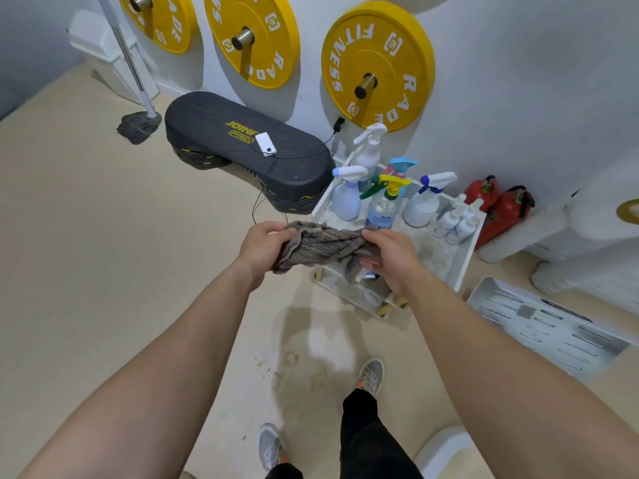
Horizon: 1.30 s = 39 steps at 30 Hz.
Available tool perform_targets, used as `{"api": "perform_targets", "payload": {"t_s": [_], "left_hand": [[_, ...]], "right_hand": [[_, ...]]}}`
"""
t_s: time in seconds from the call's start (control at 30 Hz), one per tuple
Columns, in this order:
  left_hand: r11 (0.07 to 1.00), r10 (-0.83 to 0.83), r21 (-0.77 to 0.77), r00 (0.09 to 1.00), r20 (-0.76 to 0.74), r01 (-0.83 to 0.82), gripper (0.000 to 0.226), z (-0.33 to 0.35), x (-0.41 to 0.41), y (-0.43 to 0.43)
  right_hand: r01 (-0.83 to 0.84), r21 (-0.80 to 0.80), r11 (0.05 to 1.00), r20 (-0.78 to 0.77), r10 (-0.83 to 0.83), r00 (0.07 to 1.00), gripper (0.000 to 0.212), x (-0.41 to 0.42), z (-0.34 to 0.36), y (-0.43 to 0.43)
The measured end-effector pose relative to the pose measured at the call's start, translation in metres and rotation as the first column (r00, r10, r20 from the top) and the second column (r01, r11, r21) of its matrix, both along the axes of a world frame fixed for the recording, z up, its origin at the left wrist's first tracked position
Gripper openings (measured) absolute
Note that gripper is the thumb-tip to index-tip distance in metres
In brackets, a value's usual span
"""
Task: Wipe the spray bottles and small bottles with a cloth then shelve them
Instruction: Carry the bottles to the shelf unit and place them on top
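I see both hands held out in front of me, over the near edge of a white open shelf unit (465,259) standing on the beige floor. My left hand (264,245) grips one end of a grey, ribbed, frayed cloth (321,248), fingers curled round it. My right hand (390,257) clutches the other end, so the cloth is bunched and stretched between the two.

On the shelf's top tray behind the cloth stand the spray bottles: a pale bottle with a white trigger (345,198), a clear bottle with a yellow and green trigger (382,209), a white bottle with a blue and white trigger (422,209), and a tall white sprayer (368,150) at the back. A cluster of small white bottles (456,223) stands at the tray's right side.

Two red fire extinguishers (498,209) lie just beyond the shelf. A black step platform (242,146) sits to its left against the wall, under yellow weight plates (377,63).
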<state>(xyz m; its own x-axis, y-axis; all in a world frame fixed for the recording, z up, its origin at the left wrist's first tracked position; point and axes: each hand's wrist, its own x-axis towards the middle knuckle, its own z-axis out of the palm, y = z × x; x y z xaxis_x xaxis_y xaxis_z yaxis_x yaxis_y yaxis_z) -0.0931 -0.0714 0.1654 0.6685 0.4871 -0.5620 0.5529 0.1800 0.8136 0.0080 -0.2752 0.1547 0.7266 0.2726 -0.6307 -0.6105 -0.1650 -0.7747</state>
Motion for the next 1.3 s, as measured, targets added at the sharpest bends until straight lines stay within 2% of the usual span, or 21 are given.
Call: {"api": "perform_targets", "payload": {"t_s": [0.07,0.17,0.2,0.27,0.3,0.33,0.37,0.4,0.43,0.5,0.53,0.6,0.67,0.73,0.8,0.87,1.03,1.13,1.2,1.3], "left_hand": [[0.994,0.013,-0.111,1.000,-0.014,-0.015,0.016,-0.002,0.005,0.008],[0.943,0.020,-0.333,1.000,0.010,-0.015,0.021,-0.002,0.015,0.012],[0.928,0.004,-0.372,1.000,0.028,0.006,0.022,-0.003,0.018,0.011],[0.934,-0.066,-0.351,0.997,0.028,0.071,0.022,-0.003,0.026,0.008],[0.940,-0.111,-0.324,0.994,0.014,0.110,0.016,-0.002,0.029,0.006],[0.943,-0.160,-0.295,0.987,-0.002,0.153,0.008,-0.003,0.033,0.005],[0.937,-0.211,-0.285,0.978,-0.001,0.202,0.006,-0.002,0.036,0.007],[0.927,-0.254,-0.284,0.967,0.002,0.244,0.014,-0.002,0.038,0.008],[0.918,-0.297,-0.276,0.955,-0.006,0.284,0.030,-0.004,0.039,0.013],[0.891,-0.399,-0.251,0.917,-0.034,0.378,0.059,-0.003,0.039,0.026],[0.867,-0.468,-0.226,0.882,-0.060,0.445,0.066,-0.002,0.038,0.032],[0.814,-0.580,-0.131,0.801,-0.149,0.566,0.068,-0.001,0.035,0.044],[0.810,-0.575,-0.002,0.794,-0.197,0.587,0.053,-0.004,0.031,0.054],[0.833,-0.534,0.067,0.830,-0.158,0.549,0.025,-0.008,0.025,0.063],[0.859,-0.496,0.087,0.863,-0.099,0.504,0.010,-0.010,0.019,0.069],[0.871,-0.468,0.137,0.882,-0.063,0.472,0.010,-0.010,0.012,0.072],[0.916,-0.338,0.219,0.941,-0.036,0.337,0.015,-0.018,-0.005,0.075],[0.996,-0.055,0.070,0.998,0.041,0.052,0.010,-0.014,-0.004,0.064],[0.993,0.119,0.016,0.993,0.015,-0.120,0.017,-0.009,0.003,0.045],[0.948,0.253,-0.194,0.967,-0.014,-0.251,0.016,-0.003,0.017,0.011]], "right_hand": [[-0.037,0.005,0.999,0.002,0.037,0.999,0.013,0.003,-0.009,0.006],[-0.176,-0.237,0.955,0.094,0.202,0.975,0.012,0.003,-0.025,0.014],[-0.249,-0.297,0.922,0.096,0.288,0.953,0.024,0.003,-0.028,0.016],[-0.403,-0.319,0.858,0.130,0.460,0.878,0.059,0.004,-0.033,0.021],[-0.469,-0.309,0.827,0.170,0.534,0.829,0.070,0.004,-0.032,0.025],[-0.520,-0.262,0.813,0.216,0.575,0.789,0.073,0.004,-0.030,0.031],[-0.551,-0.185,0.813,0.257,0.582,0.772,0.067,0.006,-0.028,0.036],[-0.556,-0.110,0.824,0.274,0.563,0.780,0.056,0.009,-0.028,0.042],[-0.537,-0.064,0.841,0.281,0.532,0.799,0.042,0.012,-0.028,0.046],[-0.504,-0.087,0.859,0.306,0.505,0.807,0.011,0.018,-0.028,0.052],[-0.501,-0.139,0.854,0.334,0.517,0.788,0.009,0.021,-0.027,0.053],[-0.488,-0.245,0.838,0.366,0.546,0.753,0.023,0.026,-0.027,0.053],[-0.439,-0.228,0.869,0.365,0.494,0.789,0.027,0.029,-0.020,0.056],[-0.359,-0.137,0.923,0.340,0.385,0.858,0.024,0.032,-0.010,0.058],[-0.304,-0.105,0.947,0.326,0.322,0.889,0.027,0.034,-0.001,0.057],[-0.266,-0.096,0.959,0.324,0.283,0.903,0.032,0.033,0.005,0.057],[-0.081,-0.041,0.996,0.269,0.089,0.959,0.027,0.032,0.009,0.059],[-0.040,-0.171,0.984,0.355,0.099,0.930,0.027,0.026,0.007,0.059],[-0.038,-0.217,0.975,0.424,0.129,0.896,0.022,0.015,0.007,0.063],[-0.163,-0.246,0.955,0.566,0.278,0.776,0.017,-0.012,0.002,0.071]]}}
